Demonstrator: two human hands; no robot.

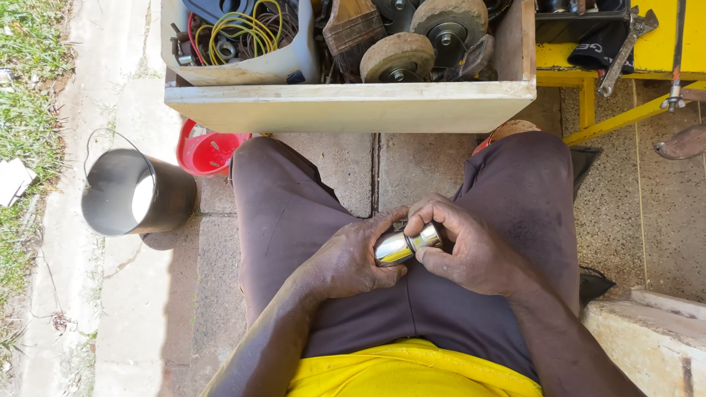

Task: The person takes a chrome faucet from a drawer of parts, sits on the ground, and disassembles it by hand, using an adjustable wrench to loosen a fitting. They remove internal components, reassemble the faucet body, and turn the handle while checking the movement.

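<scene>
Sitting over the lap, the left hand [351, 259] and the right hand [465, 246] both close around a small shiny chrome metal cylinder [403, 246], held between the thighs above dark brown trousers [294, 213]. The left fingers wrap its wider polished end; the right fingers curl tight over the narrower end, hiding it.

Ahead stands a pale wooden open box [353, 106] with a smooth, scuffed front board. Inside it sit a white plastic tub [257, 70] of yellow coiled wire [246, 29], a worn brush and round, dusty grinding wheels [401, 55]. At left, on rough concrete paving, stands a grey metal bucket [136, 192] with a thin wire handle, just beside a red plastic container [209, 151].
</scene>
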